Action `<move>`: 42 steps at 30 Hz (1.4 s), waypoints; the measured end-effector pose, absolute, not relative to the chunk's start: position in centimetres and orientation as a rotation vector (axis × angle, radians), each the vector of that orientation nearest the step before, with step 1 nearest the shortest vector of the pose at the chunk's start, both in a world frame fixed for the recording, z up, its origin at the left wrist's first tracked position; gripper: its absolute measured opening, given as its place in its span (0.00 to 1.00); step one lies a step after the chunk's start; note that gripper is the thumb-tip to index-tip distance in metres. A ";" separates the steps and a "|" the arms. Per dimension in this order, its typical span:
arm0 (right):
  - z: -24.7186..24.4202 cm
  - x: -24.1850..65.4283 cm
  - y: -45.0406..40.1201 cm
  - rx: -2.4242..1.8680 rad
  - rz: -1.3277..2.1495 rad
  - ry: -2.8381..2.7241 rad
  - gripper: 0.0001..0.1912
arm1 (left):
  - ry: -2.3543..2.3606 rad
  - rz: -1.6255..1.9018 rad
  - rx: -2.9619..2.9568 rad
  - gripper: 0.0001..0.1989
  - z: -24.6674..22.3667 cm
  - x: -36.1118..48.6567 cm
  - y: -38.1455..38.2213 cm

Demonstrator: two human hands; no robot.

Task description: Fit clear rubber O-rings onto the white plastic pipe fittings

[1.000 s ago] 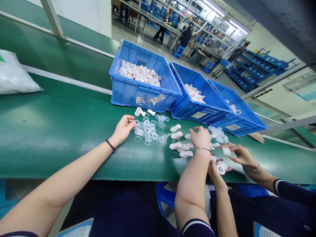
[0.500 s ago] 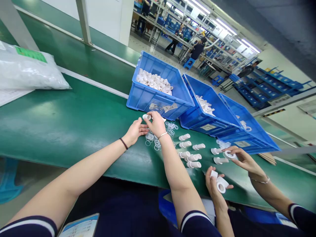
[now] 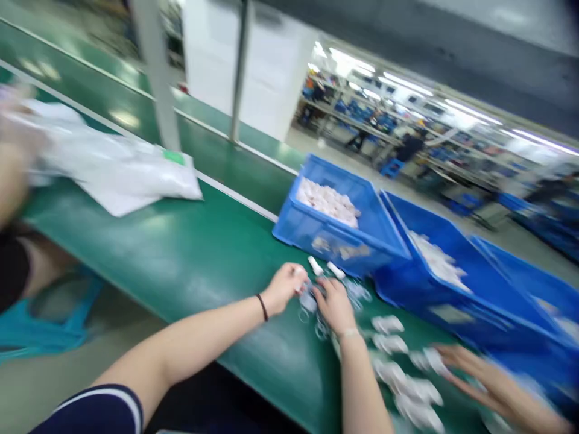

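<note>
My left hand (image 3: 284,287) is closed around a short white plastic tube (image 3: 298,272), of which only part shows. Beside it, my right hand (image 3: 335,305) reaches down over a loose pile of thin clear rings (image 3: 357,290) on the green table. Its fingertips are at the rings, but blur hides whether they pinch one. Two more white tubes (image 3: 315,265) lie just beyond my hands, in front of the nearest blue bin. To the right of my right wrist lie several white tube pieces (image 3: 407,386), smeared by motion.
Three blue bins, the nearest (image 3: 335,241) holding white parts, line the table's far side. A co-worker's hand (image 3: 484,374) holds a white piece at the right. Another person's blurred arm (image 3: 13,163) is at the left by a plastic bag (image 3: 136,172). A blue stool (image 3: 49,325) stands below.
The view has swung left, bringing in another person's arm and the whole bag. A white tube was in my right fingers; now my left hand holds one and my right is at the rings.
</note>
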State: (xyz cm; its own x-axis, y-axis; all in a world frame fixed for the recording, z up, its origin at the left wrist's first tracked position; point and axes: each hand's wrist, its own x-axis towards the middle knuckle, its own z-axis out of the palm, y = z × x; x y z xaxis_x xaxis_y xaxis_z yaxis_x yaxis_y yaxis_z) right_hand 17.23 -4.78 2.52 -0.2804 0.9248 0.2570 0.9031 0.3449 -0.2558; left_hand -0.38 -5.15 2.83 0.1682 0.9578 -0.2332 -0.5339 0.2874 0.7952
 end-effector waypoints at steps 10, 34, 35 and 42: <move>0.4 18.7 -3.4 -1.657 0.270 -2.133 0.20 | 0.852 1.071 0.961 0.27 2.8 -1.2 -4.7; 1.6 18.3 -4.2 -1.724 0.111 -2.256 0.23 | 1.538 1.374 1.457 0.24 2.1 -3.4 -2.5; 1.5 18.3 -4.3 -1.720 0.106 -2.266 0.24 | 1.550 1.352 1.491 0.25 2.0 -3.6 -2.2; 1.3 18.4 -4.5 -1.720 0.149 -2.277 0.21 | 1.524 1.057 1.725 0.33 1.3 -4.6 -1.2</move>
